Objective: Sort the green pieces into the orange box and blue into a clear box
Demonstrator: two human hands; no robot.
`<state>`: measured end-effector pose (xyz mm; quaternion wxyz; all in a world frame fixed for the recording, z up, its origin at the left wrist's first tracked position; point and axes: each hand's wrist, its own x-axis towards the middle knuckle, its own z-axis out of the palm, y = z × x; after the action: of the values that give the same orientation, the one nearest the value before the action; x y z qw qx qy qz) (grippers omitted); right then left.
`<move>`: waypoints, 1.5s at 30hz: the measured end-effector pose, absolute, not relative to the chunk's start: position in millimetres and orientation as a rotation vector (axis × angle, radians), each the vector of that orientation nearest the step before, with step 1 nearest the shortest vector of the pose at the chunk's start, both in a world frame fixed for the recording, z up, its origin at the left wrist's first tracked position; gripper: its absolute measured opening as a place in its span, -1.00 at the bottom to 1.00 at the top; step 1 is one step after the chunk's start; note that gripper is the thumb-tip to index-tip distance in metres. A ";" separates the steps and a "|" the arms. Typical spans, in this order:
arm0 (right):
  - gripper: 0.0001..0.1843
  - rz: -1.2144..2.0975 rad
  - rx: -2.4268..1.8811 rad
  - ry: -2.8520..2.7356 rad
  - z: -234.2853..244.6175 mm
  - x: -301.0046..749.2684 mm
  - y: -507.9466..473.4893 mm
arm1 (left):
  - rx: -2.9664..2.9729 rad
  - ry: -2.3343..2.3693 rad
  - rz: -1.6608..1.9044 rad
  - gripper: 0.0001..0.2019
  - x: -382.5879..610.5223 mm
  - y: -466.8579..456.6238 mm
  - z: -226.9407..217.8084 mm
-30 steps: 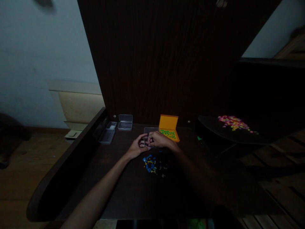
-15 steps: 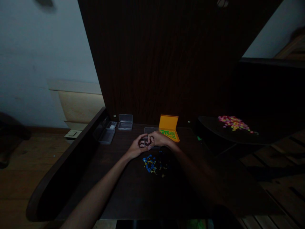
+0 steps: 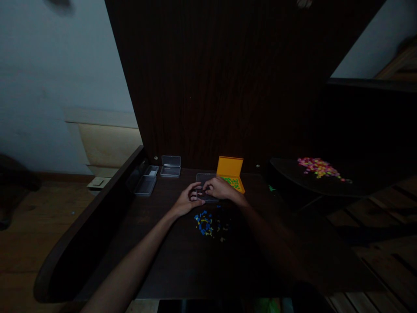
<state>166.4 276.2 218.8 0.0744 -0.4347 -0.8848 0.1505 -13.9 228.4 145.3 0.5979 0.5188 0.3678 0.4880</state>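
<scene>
A clear plastic box (image 3: 203,177) lies on the dark table between my hands, its far part showing behind them. My left hand (image 3: 186,201) is curved round the box's left side, thumb at the near edge and fingers at the far side. Over the box is my right hand (image 3: 220,189), fingers bent and drawn together low inside it; whatever they pinch is too small and dark to make out. Just nearer to me lies a loose pile of small blue and yellow pieces (image 3: 204,224).
An open orange box (image 3: 230,166) holding green pieces stands behind my right hand. Further left are open clear boxes (image 3: 171,171) (image 3: 146,186). Pink and yellow pieces (image 3: 321,168) are heaped on a side shelf at right. A raised wooden side edge (image 3: 87,226) bounds the left.
My right hand has shifted slightly right, away from my left fingers, so more of the clear box's inside shows. The left hand keeps its place on the box.
</scene>
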 end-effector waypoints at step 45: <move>-0.71 0.677 -0.997 -2.628 185.0 267.7 214.4 | 1.241 0.901 1.135 -0.27 -17.1 229.7 145.4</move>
<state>267.7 214.4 185.0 0.1248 -0.3420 -0.9019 0.2325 -17.1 229.7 145.4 0.5786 0.5305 0.3851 0.4853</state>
